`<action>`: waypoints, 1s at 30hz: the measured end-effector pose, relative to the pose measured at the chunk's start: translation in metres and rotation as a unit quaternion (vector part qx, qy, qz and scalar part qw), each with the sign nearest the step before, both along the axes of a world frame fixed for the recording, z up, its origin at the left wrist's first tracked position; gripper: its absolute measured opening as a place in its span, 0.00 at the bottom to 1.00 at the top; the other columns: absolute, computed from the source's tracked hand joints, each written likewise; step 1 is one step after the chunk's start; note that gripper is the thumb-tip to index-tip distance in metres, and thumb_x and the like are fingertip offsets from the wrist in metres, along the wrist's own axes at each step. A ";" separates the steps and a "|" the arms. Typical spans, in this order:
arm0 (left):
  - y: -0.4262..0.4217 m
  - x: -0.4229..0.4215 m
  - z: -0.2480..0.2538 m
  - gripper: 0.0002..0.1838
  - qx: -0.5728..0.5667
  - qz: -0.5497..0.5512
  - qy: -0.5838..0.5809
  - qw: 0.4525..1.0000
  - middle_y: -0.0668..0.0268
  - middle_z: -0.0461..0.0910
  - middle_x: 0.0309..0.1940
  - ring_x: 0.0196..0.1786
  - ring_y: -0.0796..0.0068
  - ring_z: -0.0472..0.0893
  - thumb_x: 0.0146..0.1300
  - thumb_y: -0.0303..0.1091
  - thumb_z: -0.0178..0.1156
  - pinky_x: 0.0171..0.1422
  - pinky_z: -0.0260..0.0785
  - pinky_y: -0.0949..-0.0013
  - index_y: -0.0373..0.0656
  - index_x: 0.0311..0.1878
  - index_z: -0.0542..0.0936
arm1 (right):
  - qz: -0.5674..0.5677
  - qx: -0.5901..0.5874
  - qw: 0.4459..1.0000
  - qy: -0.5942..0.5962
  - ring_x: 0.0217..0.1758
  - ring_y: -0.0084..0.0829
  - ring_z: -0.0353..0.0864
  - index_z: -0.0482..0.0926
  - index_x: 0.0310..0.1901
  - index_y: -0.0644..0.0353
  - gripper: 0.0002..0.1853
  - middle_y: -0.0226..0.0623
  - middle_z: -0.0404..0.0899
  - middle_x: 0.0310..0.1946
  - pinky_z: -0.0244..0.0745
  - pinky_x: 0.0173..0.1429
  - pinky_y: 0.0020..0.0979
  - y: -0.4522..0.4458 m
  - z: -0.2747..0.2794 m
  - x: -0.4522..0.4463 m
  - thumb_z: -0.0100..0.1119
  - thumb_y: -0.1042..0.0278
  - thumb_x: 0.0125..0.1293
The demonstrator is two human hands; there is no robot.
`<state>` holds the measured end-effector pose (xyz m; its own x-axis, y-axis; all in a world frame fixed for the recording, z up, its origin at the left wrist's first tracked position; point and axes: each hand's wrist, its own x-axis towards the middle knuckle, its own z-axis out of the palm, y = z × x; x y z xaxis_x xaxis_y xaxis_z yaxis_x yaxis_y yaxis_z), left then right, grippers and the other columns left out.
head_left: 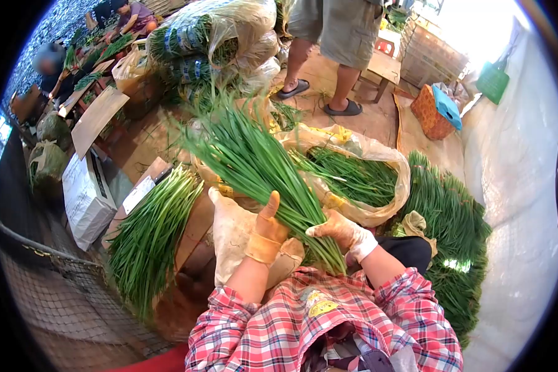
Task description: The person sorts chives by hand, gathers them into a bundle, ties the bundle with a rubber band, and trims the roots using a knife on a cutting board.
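Note:
A long bunch of green chives [254,149] is held in front of me, leaves pointing up and to the left, cut ends near my lap. My right hand [346,233], in a pale thin glove, grips the bunch near its lower end, thumb across the stalks. My left hand [268,228], with an orange-tan glove cuff, bears the bunch from its left side. Its thumb sticks up, and its fingers are partly hidden by the stalks. Beneath that hand lies a pale cloth or sack [232,232]. To the left, more chives [155,239] lie in a loose heap.
An open plastic bag [387,211] of greens lies ahead. A large pile of chives [449,248] runs along my right. Wrapped bundles [214,40] are stacked behind. A person [338,37] in shorts stands ahead; others sit far left. A white box [87,198] and netting [62,297] are left.

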<state>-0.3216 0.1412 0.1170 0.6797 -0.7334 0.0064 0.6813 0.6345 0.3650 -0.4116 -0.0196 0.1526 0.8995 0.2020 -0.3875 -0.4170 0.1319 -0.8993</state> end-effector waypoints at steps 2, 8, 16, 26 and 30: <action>0.001 -0.005 0.002 0.38 -0.036 -0.019 0.016 0.999 0.51 0.67 0.61 0.64 0.53 0.67 0.60 0.50 0.59 0.70 0.56 0.52 0.34 0.65 0.60 | -0.023 0.046 0.999 -0.005 0.45 0.23 0.75 0.74 0.54 0.64 0.30 0.32 0.78 0.45 0.69 0.53 0.27 -0.002 -0.002 -0.008 0.70 0.58 0.51; -0.001 -0.008 -0.014 0.27 0.013 0.042 -0.040 0.998 0.53 0.75 0.53 0.54 0.57 0.76 0.62 0.42 0.59 0.61 0.68 0.55 0.33 0.59 0.68 | -0.027 0.108 0.993 0.036 0.48 0.27 0.77 0.70 0.58 0.62 0.35 0.35 0.77 0.48 0.70 0.55 0.30 0.009 0.002 -0.024 0.72 0.57 0.49; -0.013 -0.007 0.005 0.27 0.034 0.073 -0.035 0.996 0.55 0.76 0.52 0.52 0.60 0.77 0.61 0.39 0.60 0.58 0.71 0.56 0.35 0.60 0.68 | 0.014 0.066 0.998 -0.015 0.39 0.26 0.78 0.69 0.58 0.62 0.33 0.34 0.78 0.43 0.76 0.45 0.28 0.005 -0.015 -0.008 0.71 0.68 0.50; -0.014 0.024 -0.030 0.41 0.076 0.137 -0.014 0.987 0.60 0.72 0.56 0.59 0.58 0.71 0.46 0.46 0.73 0.62 0.66 0.53 0.40 0.61 0.67 | 0.038 -0.598 0.797 -0.076 0.42 0.48 0.80 0.67 0.56 0.60 0.34 0.50 0.80 0.36 0.74 0.46 0.41 0.015 -0.015 0.029 0.68 0.60 0.47; -0.011 0.037 -0.024 0.27 0.061 0.107 0.052 0.991 0.59 0.76 0.51 0.54 0.59 0.76 0.54 0.27 0.65 0.56 0.73 0.54 0.38 0.58 0.70 | 0.025 -0.615 0.785 -0.069 0.41 0.48 0.80 0.65 0.57 0.58 0.37 0.48 0.80 0.35 0.74 0.45 0.42 0.023 -0.011 0.037 0.69 0.57 0.45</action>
